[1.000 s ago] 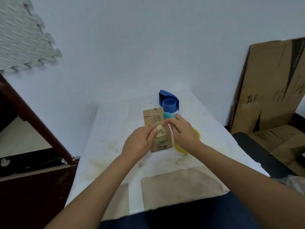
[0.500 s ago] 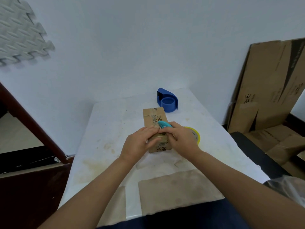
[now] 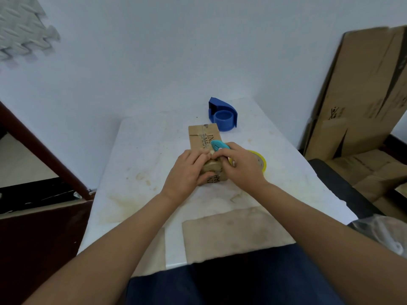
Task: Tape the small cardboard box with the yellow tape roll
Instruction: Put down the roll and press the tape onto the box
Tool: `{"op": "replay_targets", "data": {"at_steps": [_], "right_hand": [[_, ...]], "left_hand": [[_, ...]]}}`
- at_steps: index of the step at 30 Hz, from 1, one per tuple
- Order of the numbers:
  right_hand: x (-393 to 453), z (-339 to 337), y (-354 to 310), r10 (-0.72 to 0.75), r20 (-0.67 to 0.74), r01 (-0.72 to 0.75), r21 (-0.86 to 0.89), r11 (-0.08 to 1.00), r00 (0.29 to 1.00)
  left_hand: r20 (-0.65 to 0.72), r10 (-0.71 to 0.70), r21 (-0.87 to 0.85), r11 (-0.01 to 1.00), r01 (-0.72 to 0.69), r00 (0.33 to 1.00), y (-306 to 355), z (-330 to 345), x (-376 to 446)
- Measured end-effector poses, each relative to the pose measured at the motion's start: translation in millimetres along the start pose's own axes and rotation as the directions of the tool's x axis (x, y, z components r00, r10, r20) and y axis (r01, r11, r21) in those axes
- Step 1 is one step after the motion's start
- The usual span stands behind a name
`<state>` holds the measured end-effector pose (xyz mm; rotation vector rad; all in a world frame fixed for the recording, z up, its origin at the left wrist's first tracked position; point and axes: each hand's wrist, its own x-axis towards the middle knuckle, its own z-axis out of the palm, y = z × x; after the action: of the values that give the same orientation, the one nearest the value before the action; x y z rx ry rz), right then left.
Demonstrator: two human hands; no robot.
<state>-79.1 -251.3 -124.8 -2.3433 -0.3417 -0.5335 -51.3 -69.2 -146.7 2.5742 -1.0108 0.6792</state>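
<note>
A small brown cardboard box (image 3: 203,134) with black print lies lengthwise on the white table (image 3: 141,155). My left hand (image 3: 187,170) grips its near end, thumb and fingers pressed on a strip of tape across the top. My right hand (image 3: 241,165) holds a small teal cutter (image 3: 219,145) over the box's top, beside the left fingers. The yellow tape roll (image 3: 261,160) lies flat on the table just right of the box, mostly hidden behind my right hand.
A blue tape dispenser (image 3: 223,114) stands behind the box near the wall. Flattened cardboard sheets (image 3: 361,95) lean at the right, beside a black seat (image 3: 343,186). A dark wooden frame (image 3: 37,146) runs along the left. A tan patch (image 3: 233,232) marks the table's near edge.
Both hands have dropped onto the box's near end. The left hand now presses the tape flat on the top, and the cutter has come down next to it.
</note>
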Motion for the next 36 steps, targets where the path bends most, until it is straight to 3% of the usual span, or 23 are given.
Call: {"op": "replay_targets", "data": {"at_steps": [6, 10, 12, 24, 29, 32, 36], "right_hand": [[0, 0, 0, 0.016, -0.012, -0.016, 0.014, 1.000, 1.000], [0, -1, 0, 0.032, -0.004, -0.032, 0.019, 0.999, 0.999], [0, -1, 1, 0.033, 0.004, -0.034, 0.026, 0.999, 0.999], [1, -4, 1, 0.031, 0.040, -0.035, 0.090, 0.995, 0.999], [-3, -29, 14, 0.261, -0.135, -0.205, 0.328, 0.922, 0.956], [-7, -48, 22, 0.416, -0.081, -0.333, 0.470, 0.817, 0.906], [-12, -58, 33, 0.511, -0.038, -0.437, 0.466, 0.770, 0.859]], "left_hand": [[0.050, 0.007, 0.081, 0.997, -0.011, 0.999, 0, 1, -4], [-0.048, -0.221, -0.042, 0.975, 0.219, 0.974, 20, 6, 2], [-0.087, -0.267, -0.048, 0.963, 0.264, 0.960, 25, 10, 5], [0.074, -0.094, 0.112, 0.990, 0.085, 0.993, 11, 5, -4], [0.062, -0.075, 0.149, 0.987, 0.065, 0.995, -5, -8, 0], [0.040, -0.093, 0.260, 0.962, 0.079, 0.995, -5, -13, 9], [0.015, -0.044, 0.351, 0.936, 0.036, 0.999, 8, -10, 21]]}}
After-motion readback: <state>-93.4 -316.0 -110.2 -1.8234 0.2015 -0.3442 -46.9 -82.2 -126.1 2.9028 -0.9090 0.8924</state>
